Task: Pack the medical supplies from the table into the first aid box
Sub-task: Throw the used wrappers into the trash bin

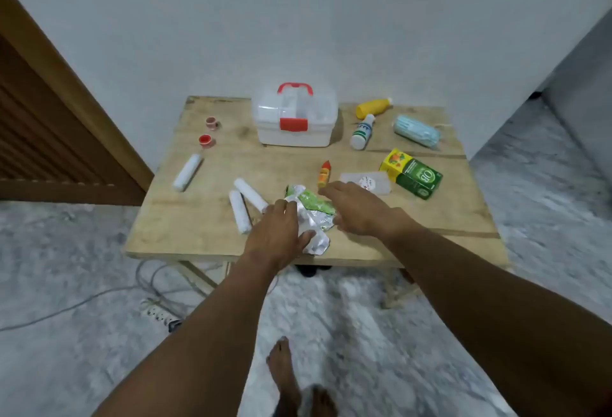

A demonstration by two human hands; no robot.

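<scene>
Hands point(278, 234) point(357, 208) on foil packets point(311, 214) near table point(198, 238) front edge

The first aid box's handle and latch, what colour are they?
Red, on a clear first aid box; seen in the head view.

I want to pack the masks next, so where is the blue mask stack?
In the head view, the blue mask stack lies at the table's far right, right of the white bottle and beyond the green box.
</scene>
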